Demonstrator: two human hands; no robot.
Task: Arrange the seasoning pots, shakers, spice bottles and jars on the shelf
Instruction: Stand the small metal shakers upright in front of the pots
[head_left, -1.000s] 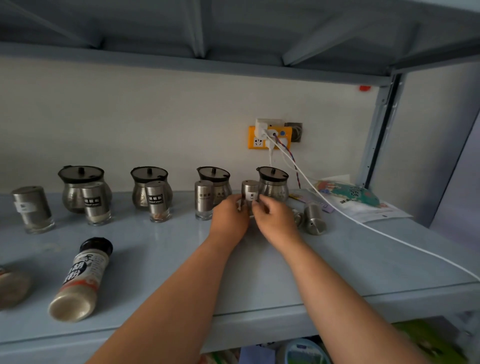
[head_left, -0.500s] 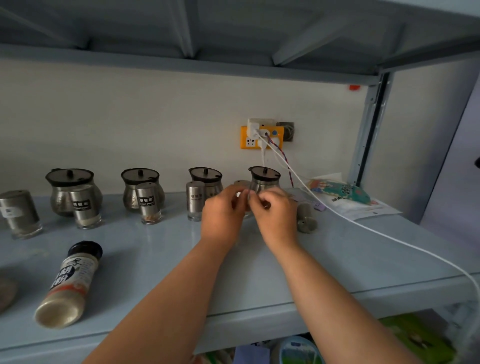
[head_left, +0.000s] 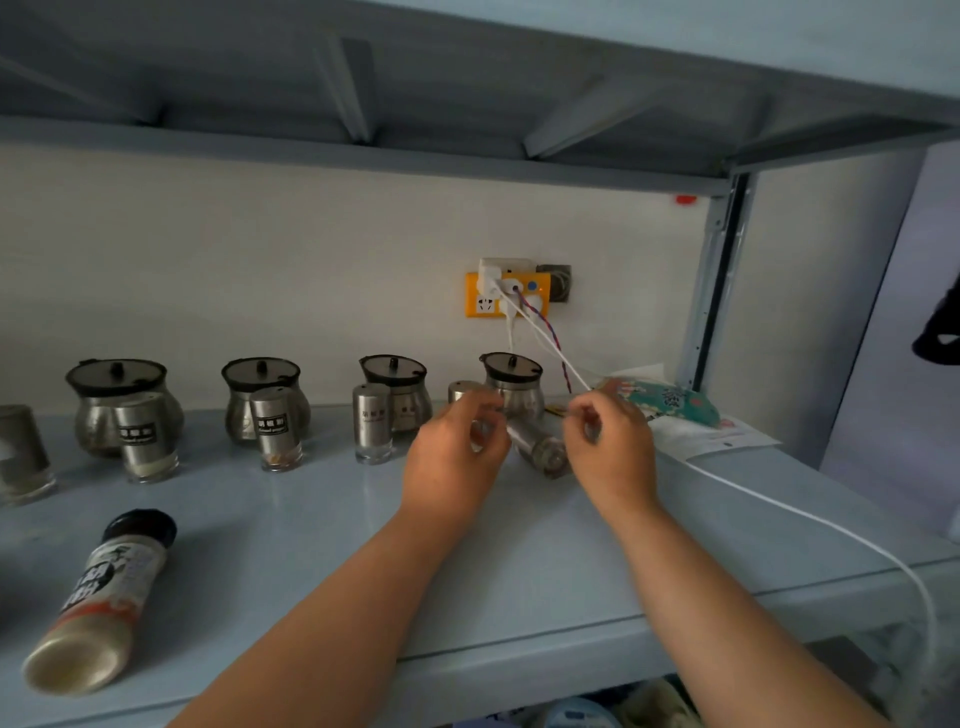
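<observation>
- Steel-bodied seasoning pots (head_left: 262, 395) with black lids stand in a row of four along the back of a pale blue shelf (head_left: 519, 571), against a white wall.
- Upright shakers (head_left: 278, 428) stand just in front of the first three pots, and another upright shaker (head_left: 21, 452) sits at the far left edge.
- We reach both bare arms toward the rightmost pot (head_left: 514, 384).
- Our left grip (head_left: 457, 457) has its fingers curled in front of a half-hidden shaker (head_left: 464, 389); blur keeps us from telling whether it holds anything.
- Our right grip (head_left: 610, 452) has thumb and forefinger drawn together; we cannot tell what, if anything, they pinch.
- Between the two grips a lying shaker (head_left: 540, 447) rests on its side on the shelf.
- A spice bottle (head_left: 98, 603) with a black cap lies on its side near the front left.
- A white cable (head_left: 779, 506) runs from an orange socket (head_left: 478, 304) across the shelf's right side, past a patterned packet (head_left: 670, 405).
</observation>
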